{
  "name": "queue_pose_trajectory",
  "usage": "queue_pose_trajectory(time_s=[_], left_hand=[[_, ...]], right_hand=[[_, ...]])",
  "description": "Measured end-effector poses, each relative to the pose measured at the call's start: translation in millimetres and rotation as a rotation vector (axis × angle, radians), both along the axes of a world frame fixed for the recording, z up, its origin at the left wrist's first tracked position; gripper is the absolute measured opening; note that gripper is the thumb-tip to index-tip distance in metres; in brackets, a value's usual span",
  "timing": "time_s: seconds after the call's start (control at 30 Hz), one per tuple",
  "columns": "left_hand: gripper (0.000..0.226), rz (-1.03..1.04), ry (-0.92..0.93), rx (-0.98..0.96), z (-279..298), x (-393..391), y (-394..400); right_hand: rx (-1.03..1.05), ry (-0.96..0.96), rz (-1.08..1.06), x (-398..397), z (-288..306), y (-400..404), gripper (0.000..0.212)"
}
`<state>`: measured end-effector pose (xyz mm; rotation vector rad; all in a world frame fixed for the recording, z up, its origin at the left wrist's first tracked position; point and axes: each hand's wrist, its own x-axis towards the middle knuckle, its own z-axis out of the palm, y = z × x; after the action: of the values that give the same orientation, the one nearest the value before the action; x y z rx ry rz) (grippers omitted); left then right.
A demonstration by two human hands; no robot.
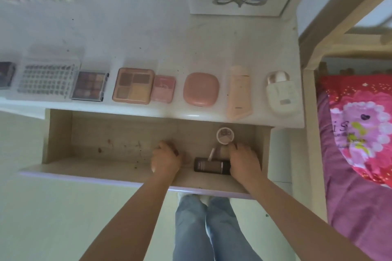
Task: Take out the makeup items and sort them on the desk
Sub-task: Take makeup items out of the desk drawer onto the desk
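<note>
Left hand: inside the open drawer, knuckles up, fingers curled down onto the drawer floor; the grip looks closed, but I cannot tell whether anything sits under it.
Right hand: also in the drawer, at its right end, fingers curled over the right end of a dark bottle; grip holding the bottle.
Dark bottle: lying on its side near the drawer's front wall, between the two hands.
Round jar: in the drawer, just beyond the right hand's fingertips, near the back.
Small stick: pale, tilted, lying between the jar and the bottle.
Surface: white, with makeup lined up along its near edge.
Row, left to right: dark palette, clear gridded case, eyeshadow palette, pink four-pan palette, small pink case, round pink compact, peach tube, cream bottle.
Spacing: the four-pan palette and small pink case touch; the rest sit apart.
Bed: pink cover, to the right.
</note>
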<state>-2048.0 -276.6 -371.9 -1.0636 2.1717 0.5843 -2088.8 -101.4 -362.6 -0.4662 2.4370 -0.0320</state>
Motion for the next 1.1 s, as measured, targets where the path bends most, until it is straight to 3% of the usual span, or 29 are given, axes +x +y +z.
queue_pose_trajectory(time_s=[0.3, 0.47, 0.6, 0.73, 0.9, 1.0, 1.1], left_hand=[[0.063, 0.094, 0.008, 0.03, -25.2, -1.4, -11.4], [0.059, -0.072, 0.127, 0.047, -4.3, 9.2, -19.4], [0.052, -0.311, 0.337, 0.193, 48.6, 5.0, -15.6], [0.065, -0.494, 0.52, 0.288, 106.3, -7.3, -9.1], [0.067, -0.47, 0.644, 0.235, 148.3, -62.3, 3.8], [0.058, -0.436, 0.637, 0.166, 155.9, -100.3, 14.7], [0.053, -0.422, 0.62, 0.147, 157.8, -135.0, 26.0]], right_hand=[[0.082, -0.014, 0.215, -10.8, -18.3, -0.5, 0.054], [0.041, -0.146, 0.167, -14.2, -8.5, 3.2, 0.043], [0.069, -0.08, 0.175, -24.2, 35.5, 12.0, 0.032], [0.012, -0.042, 0.091, -28.7, 106.9, 21.6, 0.037], [-0.117, 0.088, -0.085, -55.6, 186.2, 30.8, 0.034], [-0.27, 0.026, -0.261, -91.6, 205.6, 36.9, 0.033], [-0.348, -0.032, -0.302, -137.4, 206.7, 43.9, 0.026]])
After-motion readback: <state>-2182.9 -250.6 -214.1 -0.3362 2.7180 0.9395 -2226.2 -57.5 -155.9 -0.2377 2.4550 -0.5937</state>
